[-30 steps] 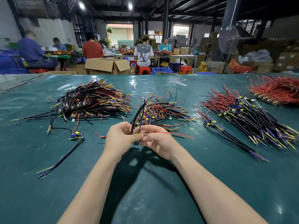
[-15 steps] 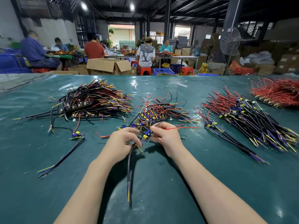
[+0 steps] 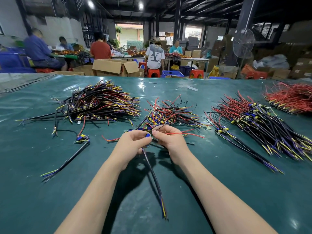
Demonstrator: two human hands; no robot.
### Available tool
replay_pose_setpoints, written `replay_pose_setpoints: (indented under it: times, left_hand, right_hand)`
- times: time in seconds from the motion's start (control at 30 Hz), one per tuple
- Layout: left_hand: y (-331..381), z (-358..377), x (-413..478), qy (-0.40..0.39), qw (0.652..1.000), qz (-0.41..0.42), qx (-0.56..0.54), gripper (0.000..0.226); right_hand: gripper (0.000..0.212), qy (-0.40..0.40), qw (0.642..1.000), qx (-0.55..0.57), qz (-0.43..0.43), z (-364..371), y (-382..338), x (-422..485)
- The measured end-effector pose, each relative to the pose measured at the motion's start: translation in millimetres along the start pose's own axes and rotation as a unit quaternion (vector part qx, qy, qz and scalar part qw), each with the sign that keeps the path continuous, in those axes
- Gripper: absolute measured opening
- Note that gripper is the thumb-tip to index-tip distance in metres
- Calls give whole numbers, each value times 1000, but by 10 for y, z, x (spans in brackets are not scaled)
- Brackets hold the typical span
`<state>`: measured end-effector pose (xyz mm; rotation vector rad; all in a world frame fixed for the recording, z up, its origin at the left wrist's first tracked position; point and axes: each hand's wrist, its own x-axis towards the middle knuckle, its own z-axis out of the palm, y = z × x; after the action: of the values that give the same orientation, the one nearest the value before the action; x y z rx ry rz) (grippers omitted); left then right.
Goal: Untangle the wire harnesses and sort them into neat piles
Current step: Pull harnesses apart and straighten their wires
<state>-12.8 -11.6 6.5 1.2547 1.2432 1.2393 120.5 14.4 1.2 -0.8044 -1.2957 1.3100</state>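
Over the green table (image 3: 219,191), my left hand (image 3: 130,145) grips a wire harness (image 3: 154,179) by its blue and yellow connector end; its black cable hangs toward me with yellow and blue tips. My right hand (image 3: 170,141) pinches the thin red and black leads of the same harness just beside the left hand. Right behind both hands lies the tangled pile (image 3: 170,114) of mixed harnesses. A sorted pile (image 3: 99,103) lies at the left and another sorted pile (image 3: 263,122) at the right.
A single harness (image 3: 70,156) lies loose at the left front. A red-wire pile (image 3: 292,98) sits at the far right. Beyond the table's far edge are cardboard boxes (image 3: 116,66), stools, a fan (image 3: 243,43) and several seated people.
Both hands have lifted the harness slightly and drawn closer together. The hanging cable has swung to the right and points more toward me.
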Motion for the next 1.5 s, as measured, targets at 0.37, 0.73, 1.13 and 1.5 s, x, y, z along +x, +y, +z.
replay_pose_setpoints:
  times: [0.37, 0.73, 1.13, 1.5]
  left_hand:
    - [10, 20, -14, -11, 997, 8, 72, 13]
    - [2, 56, -51, -4, 989, 49, 140, 18]
    - [26, 57, -31, -24, 997, -18, 77, 21]
    - [12, 54, -15, -47, 997, -2, 57, 29]
  right_hand:
    - [24, -51, 996, -57, 43, -81, -85, -38]
    - [27, -30, 981, -51, 186, -78, -212, -37]
    - [24, 36, 996, -54, 63, -2, -187, -41]
    - [27, 45, 996, -76, 17, 56, -180, -52]
